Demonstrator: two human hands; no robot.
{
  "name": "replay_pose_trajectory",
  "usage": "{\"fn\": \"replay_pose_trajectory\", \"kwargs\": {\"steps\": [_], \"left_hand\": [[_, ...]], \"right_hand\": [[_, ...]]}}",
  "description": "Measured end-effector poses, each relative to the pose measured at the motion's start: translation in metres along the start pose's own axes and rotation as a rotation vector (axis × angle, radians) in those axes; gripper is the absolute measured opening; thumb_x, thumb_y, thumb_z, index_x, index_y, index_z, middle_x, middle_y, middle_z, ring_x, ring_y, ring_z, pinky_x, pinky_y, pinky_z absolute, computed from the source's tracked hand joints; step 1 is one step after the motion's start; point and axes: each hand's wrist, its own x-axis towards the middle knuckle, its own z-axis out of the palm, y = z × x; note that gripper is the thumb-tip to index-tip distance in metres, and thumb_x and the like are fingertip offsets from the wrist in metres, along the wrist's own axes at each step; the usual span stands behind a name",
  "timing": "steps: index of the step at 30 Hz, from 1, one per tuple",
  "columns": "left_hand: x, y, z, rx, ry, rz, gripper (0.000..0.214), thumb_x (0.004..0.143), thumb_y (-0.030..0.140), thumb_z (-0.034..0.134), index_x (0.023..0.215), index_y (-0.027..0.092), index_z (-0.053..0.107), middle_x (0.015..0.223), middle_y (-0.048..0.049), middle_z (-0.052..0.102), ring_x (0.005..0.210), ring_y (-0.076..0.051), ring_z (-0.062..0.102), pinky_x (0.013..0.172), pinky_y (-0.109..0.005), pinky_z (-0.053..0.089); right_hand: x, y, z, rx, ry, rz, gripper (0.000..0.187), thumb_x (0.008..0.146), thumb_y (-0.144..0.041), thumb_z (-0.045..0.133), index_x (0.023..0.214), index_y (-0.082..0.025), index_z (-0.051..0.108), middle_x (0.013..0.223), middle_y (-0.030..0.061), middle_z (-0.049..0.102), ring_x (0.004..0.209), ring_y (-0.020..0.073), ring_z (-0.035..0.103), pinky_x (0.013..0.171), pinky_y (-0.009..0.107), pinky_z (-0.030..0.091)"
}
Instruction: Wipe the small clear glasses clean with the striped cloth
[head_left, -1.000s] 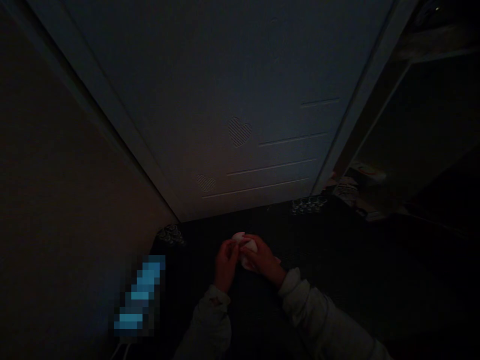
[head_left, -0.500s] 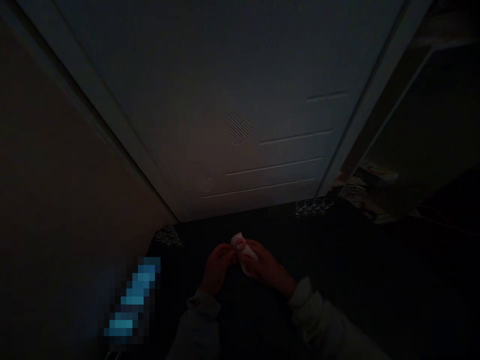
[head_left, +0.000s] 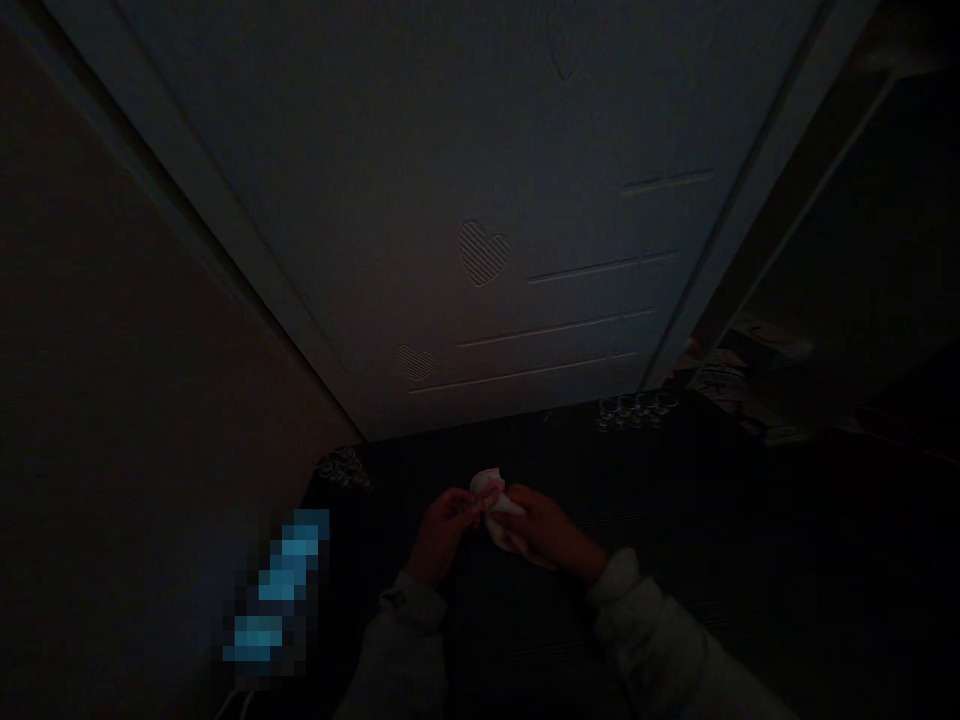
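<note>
Both of my hands meet above the dark tabletop (head_left: 450, 640). My right hand (head_left: 551, 530) is closed around a crumpled white cloth (head_left: 508, 535), which looks soft, perhaps a tissue. Part of the cloth stands up between the hands and a loose end hangs below the right fingers. My left hand (head_left: 441, 530) is pinched with its fingertips against the cloth's left side; a small thing may be between them, but it is too dark to make out.
Several small clear glasses (head_left: 637, 410) stand in a group at the back right. More small glass pieces (head_left: 343, 467) sit at the back left corner. A pixelated blue glowing area (head_left: 277, 585) lies left. Behind rises a pale door-like panel (head_left: 375, 250) with heart shapes; boxes (head_left: 772, 340) are at right.
The cloth has shifted and turned between my hands, with more of it showing below the right fingers. Both hands remain together. The view has moved slightly.
</note>
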Motion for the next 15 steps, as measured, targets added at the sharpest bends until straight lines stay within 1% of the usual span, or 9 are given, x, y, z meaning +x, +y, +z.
{"fn": "replay_pose_trajectory", "kwargs": {"steps": [3, 7, 10, 12, 15], "left_hand": [[0.0011, -0.0023, -0.0005, 0.007, 0.005, 0.018, 0.02, 0.092, 0.03, 0.062, 0.106, 0.015, 0.064, 0.102, -0.0046, 0.068, 0.083, -0.017, 0.067, 0.073, -0.036, 0.057], [0.0019, -0.0042, -0.001, -0.001, 0.017, 0.035, 0.021, 0.092, 0.03, 0.062, 0.107, 0.015, 0.063, 0.105, -0.0054, 0.067, 0.087, -0.018, 0.067, 0.076, -0.038, 0.057], [0.0014, -0.004, -0.0005, -0.009, 0.026, 0.039, 0.021, 0.092, 0.03, 0.063, 0.107, 0.015, 0.064, 0.105, -0.0054, 0.068, 0.088, -0.018, 0.067, 0.076, -0.038, 0.057], [0.0009, -0.0036, 0.0, -0.013, 0.033, 0.041, 0.021, 0.092, 0.03, 0.063, 0.106, 0.015, 0.064, 0.105, -0.0054, 0.068, 0.088, -0.018, 0.067, 0.077, -0.038, 0.057], [0.0004, -0.004, 0.0, -0.019, 0.03, 0.043, 0.02, 0.092, 0.03, 0.063, 0.106, 0.015, 0.064, 0.105, -0.0054, 0.068, 0.089, -0.019, 0.067, 0.078, -0.038, 0.057]], "right_hand": [[-0.0001, -0.0025, -0.0006, 0.025, -0.002, 0.013, 0.03, 0.079, -0.048, 0.065, 0.085, -0.02, 0.071, 0.084, 0.0031, 0.062, 0.08, 0.0206, 0.06, 0.073, 0.032, 0.048], [-0.0009, -0.0019, 0.0028, 0.04, 0.011, 0.018, 0.033, 0.081, -0.051, 0.061, 0.087, -0.02, 0.07, 0.084, 0.0032, 0.061, 0.079, 0.0202, 0.059, 0.071, 0.032, 0.048], [-0.0014, 0.0001, 0.0057, 0.029, 0.024, 0.011, 0.033, 0.081, -0.051, 0.062, 0.089, -0.02, 0.071, 0.084, 0.0032, 0.061, 0.079, 0.0203, 0.059, 0.072, 0.032, 0.048], [-0.0011, 0.0013, 0.0065, 0.017, 0.032, 0.009, 0.032, 0.08, -0.05, 0.063, 0.088, -0.02, 0.07, 0.084, 0.003, 0.062, 0.08, 0.0204, 0.058, 0.072, 0.031, 0.048], [0.0, 0.0026, 0.0055, -0.004, 0.036, 0.018, 0.029, 0.08, -0.049, 0.064, 0.082, -0.02, 0.069, 0.078, 0.0021, 0.062, 0.076, 0.0198, 0.058, 0.069, 0.031, 0.047]]}}
